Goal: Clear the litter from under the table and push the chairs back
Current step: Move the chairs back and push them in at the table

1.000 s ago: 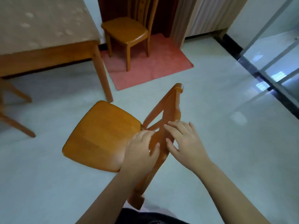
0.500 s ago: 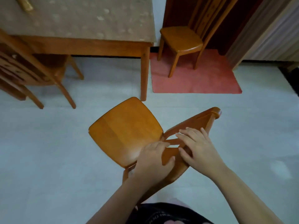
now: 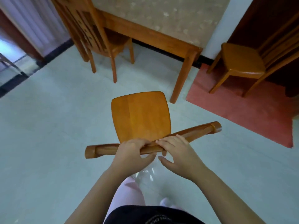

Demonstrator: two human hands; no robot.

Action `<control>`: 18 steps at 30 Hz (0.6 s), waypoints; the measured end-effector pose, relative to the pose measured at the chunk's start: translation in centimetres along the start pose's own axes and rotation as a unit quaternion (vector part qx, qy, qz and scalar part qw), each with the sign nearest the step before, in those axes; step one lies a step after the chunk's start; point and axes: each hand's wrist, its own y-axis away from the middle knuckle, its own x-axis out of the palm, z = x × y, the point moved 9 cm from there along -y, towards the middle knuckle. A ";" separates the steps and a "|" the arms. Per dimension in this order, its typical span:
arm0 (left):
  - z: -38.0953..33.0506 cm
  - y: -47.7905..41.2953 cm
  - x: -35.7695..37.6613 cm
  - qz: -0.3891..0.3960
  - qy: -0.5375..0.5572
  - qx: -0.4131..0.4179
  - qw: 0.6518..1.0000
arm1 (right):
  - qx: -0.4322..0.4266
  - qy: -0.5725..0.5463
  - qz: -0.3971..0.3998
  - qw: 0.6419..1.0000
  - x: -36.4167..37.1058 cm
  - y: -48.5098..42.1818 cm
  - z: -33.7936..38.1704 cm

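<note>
Left hand (image 3: 131, 153) and right hand (image 3: 178, 153) clamp fingers (image 3: 140, 142) round the honey-brown chair (image 3: 140, 115) (glossy, rounded seat).

Three wooden chairs: near chair (image 3: 140, 117) before the one tabletop (image 3: 161, 16), tucked chair (image 3: 103, 39) left, far chair (image 3: 242, 62) right. One red mat (image 3: 242, 113).

Soft, even daylight at medium brightness; wide-angle view, slightly soft throughout.
The brightest zone is a blue-white patch (image 3: 8, 49) at the left edge. The glossy floor (image 3: 48, 143) carries pale glare at lower centre and faint, diffuse shadows below the worktop (image 3: 161, 21). The seat of the chair (image 3: 140, 115) shows a mild sheen. Straight lines lean and bow toward the borders. The bottom edge is blurred.
</note>
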 end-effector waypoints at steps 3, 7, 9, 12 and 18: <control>0.0 0.6 -0.2 -0.043 -0.023 -0.019 0.999 | -0.011 -0.002 0.010 1.000 -0.1 -0.3 -0.1; 1.1 -0.1 0.2 -0.007 -0.036 -0.066 0.997 | -0.026 0.011 0.029 0.999 -0.1 -1.7 -0.2; 1.5 -0.6 0.6 0.017 -0.026 -0.078 0.996 | -0.033 0.023 0.048 0.998 0.2 -2.5 -0.5; 1.5 -1.0 1.0 0.035 -0.029 -0.073 0.996 | -0.027 0.035 0.070 0.997 0.5 -3.2 -1.1; 1.3 -1.8 1.5 0.076 -0.016 -0.036 0.996 | 0.027 -0.030 0.139 0.989 0.7 -3.7 -2.6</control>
